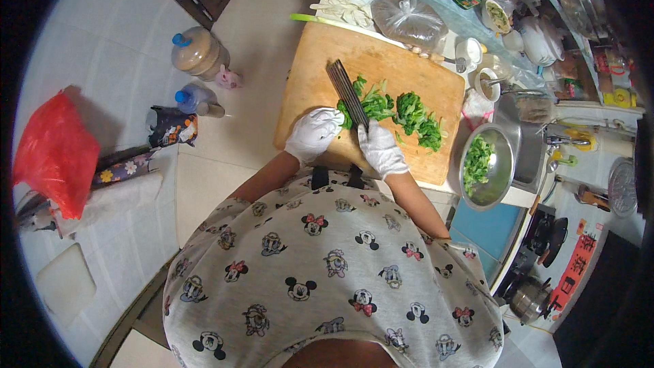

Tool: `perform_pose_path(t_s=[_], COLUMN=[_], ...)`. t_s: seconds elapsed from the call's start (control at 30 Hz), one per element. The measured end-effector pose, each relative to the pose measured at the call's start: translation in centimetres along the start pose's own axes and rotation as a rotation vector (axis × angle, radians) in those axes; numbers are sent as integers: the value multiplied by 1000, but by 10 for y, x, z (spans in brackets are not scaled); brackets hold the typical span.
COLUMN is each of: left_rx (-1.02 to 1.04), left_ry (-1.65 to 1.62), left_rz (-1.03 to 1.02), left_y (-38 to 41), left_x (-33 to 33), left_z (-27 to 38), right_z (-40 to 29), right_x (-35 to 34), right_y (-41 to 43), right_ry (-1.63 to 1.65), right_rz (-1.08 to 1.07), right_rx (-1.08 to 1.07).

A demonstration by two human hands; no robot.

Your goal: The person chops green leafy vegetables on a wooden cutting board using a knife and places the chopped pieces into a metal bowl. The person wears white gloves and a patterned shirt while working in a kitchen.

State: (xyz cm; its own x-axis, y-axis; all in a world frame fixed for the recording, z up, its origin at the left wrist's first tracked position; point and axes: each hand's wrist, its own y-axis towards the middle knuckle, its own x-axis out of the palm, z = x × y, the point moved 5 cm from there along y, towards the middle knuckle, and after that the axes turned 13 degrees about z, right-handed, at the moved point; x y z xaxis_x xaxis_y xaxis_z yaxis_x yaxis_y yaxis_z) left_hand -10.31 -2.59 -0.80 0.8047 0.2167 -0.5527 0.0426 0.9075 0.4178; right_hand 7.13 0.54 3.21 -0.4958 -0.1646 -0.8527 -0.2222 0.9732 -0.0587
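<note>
My right hand (380, 148), in a white glove, grips a dark-bladed kitchen knife (347, 89) over a thick wooden cutting board (317, 61). The blade points away from me and to the left, across chopped leafy greens (377, 104). Left of the blade, my left hand (317, 132), also gloved in white, rests curled against the leaves. Its fingertips are tucked under, so its hold on the greens is partly hidden. More cut greens (419, 120) lie in a loose pile on the right part of the board.
A steel bowl (503, 163) of chopped greens stands right of the board, beside the sink (531, 156). A tied plastic bag (409, 18), a spare glove (347, 7) and a white cup (468, 51) line the far edge. A large water bottle (199, 53) stands on the floor at left.
</note>
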Motion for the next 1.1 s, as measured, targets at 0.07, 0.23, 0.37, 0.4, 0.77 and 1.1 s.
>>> perform_pose_path(t_s=[0.07, 0.23, 0.37, 0.4, 0.77, 1.1], left_rx=[48, 74, 15, 11, -132, 1], left_ry=[29, 323, 276, 249, 66, 122], left_rz=[-13, 66, -39, -49, 167, 43], left_y=[2, 16, 14, 20, 46, 36], left_x=[-5, -23, -3, 0, 10, 13], left_z=[7, 35, 13, 15, 34, 20], right_z=[-8, 25, 59, 65, 37, 39], right_x=[5, 10, -8, -15, -63, -29], right_y=[17, 30, 15, 13, -26, -42], right_ry=[20, 219, 227, 217, 109, -108], right_rz=[33, -5, 95, 130, 260, 105], right_rx=[-2, 130, 284, 273, 118, -41])
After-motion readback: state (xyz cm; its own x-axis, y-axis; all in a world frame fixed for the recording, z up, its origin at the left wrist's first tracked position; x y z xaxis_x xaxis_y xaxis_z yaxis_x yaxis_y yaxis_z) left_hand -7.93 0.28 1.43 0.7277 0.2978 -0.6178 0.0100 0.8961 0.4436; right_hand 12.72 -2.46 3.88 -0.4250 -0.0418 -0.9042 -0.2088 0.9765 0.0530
